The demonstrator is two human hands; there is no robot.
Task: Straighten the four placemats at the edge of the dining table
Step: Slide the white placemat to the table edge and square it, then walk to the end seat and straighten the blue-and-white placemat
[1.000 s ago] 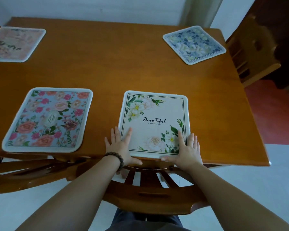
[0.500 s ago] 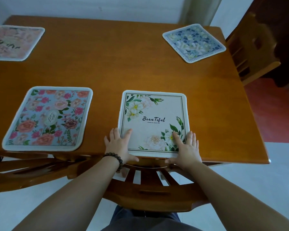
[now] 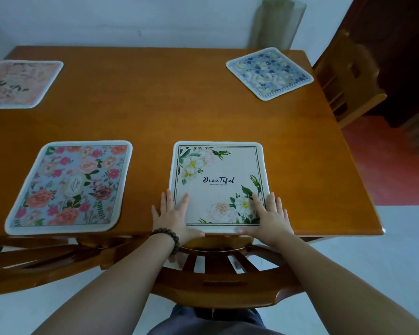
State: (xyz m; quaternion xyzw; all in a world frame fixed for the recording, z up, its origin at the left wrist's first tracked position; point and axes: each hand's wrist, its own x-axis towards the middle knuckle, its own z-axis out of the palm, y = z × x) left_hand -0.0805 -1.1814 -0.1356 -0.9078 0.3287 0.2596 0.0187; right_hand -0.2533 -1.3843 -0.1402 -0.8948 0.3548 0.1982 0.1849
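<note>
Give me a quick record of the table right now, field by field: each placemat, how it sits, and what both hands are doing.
white Beautiful placemat: near edge, square
pink floral placemat: near left, roughly square
peach placemat: far left, partly cut off
blue placemat: far right, skewed
left hand: flat on white mat's lower left corner
right hand: flat on its lower right corner

Place: a home dining room.
Counter: a large varnished wooden counter [image 3: 203, 112] stood against a plain pale wall.
Settings: four floral placemats lay at its edges, among them a cream one printed "Beautiful" [image 3: 218, 184] and a pink rose one [image 3: 70, 184].
Seating: matching wooden chairs, one tucked in at the near side [image 3: 218, 269], another at the right end [image 3: 348, 76].
Floor: pale tile beside a red patch [image 3: 392, 165].
</note>
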